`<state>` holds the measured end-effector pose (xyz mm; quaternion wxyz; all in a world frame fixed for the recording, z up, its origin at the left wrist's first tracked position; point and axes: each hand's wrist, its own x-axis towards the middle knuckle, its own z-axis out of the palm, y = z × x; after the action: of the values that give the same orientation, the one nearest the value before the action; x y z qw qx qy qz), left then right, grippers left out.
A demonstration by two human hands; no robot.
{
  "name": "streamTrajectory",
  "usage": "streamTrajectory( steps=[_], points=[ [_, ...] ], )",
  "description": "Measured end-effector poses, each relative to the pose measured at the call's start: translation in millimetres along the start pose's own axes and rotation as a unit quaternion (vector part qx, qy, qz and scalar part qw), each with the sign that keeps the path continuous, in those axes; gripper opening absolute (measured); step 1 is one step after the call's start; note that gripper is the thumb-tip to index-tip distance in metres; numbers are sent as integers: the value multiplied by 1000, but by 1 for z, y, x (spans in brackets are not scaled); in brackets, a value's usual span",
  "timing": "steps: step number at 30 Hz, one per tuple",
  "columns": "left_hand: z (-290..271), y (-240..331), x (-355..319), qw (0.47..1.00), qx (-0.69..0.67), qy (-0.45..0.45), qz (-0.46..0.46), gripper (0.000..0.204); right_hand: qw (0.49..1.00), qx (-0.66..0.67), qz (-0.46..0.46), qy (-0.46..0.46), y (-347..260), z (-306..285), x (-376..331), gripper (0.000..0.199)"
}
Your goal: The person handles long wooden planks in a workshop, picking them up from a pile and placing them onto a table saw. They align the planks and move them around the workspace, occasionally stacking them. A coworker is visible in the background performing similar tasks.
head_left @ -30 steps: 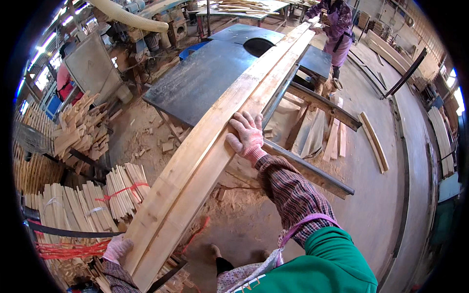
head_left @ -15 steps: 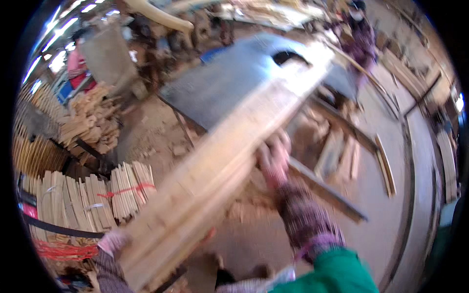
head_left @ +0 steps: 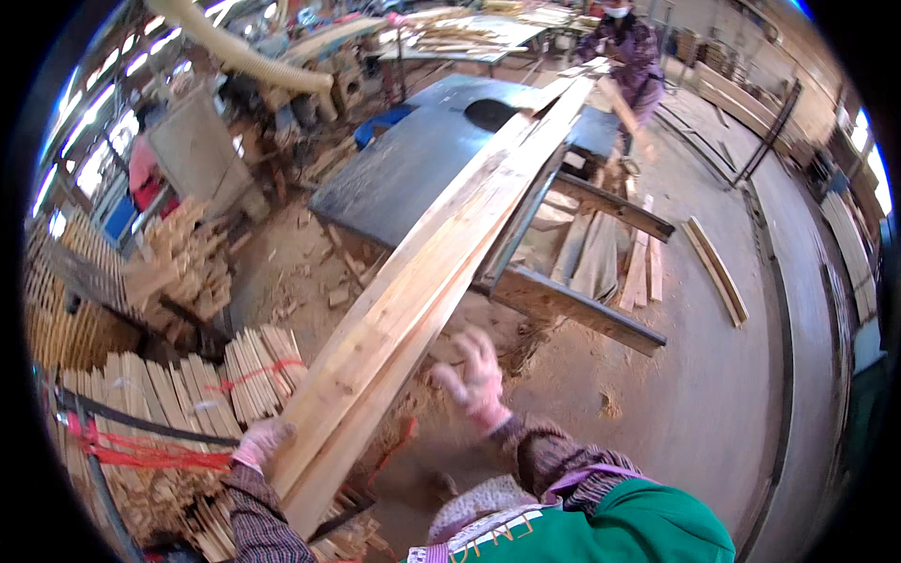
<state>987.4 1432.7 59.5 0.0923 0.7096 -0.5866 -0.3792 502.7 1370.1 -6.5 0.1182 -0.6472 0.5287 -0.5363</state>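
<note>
Left hand sits under the near end of the long wooden plank, gloved fingers curled against its left edge, taking the weight there. The plank runs from the near left up and away to the far right, its far end lying on the blue saw table, just beside the dark round opening in the tabletop. Right hand is off the wood, fingers spread wide and blurred, hanging in the air just right of the plank's lower edge, gripping nothing. Near left, bundles of thin wooden slats lie tied with red cord, and a loose heap of offcuts sits further back on the left. Below the table on the right, short boards lean on a dark steel frame. At the far end, another person stands at the table.
</note>
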Motion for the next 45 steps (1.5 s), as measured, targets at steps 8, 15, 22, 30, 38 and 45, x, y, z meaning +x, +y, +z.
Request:
streamTrajectory(
  steps=[8, 15, 22, 30, 38, 45],
  points=[
    [35, 41, -49, 994, -70, -43, -70, 67, 860, 84, 398, -310, -11, -228, -125, 54],
    [170, 212, -77, 944, 260, 156, -129, 85, 800, -24, 572, -177, 87, -547, -250, 45],
    [388, 494, 34, 869, 406, 272, 77, 86, 820, -120, 555, -70, 183, -727, -208, 44],
    [462, 572, 55, 881, 401, 246, -53, 77, 909, 32, 414, 41, 322, -816, -38, 31],
    [495, 695, 90, 863, 421, 236, -148, 84, 752, 77, 650, 73, 548, -940, 13, 29],
    [629, 989, 295, 906, 248, 340, 52, 95, 703, 66, 708, 20, 721, -999, 99, 32]
  ],
)
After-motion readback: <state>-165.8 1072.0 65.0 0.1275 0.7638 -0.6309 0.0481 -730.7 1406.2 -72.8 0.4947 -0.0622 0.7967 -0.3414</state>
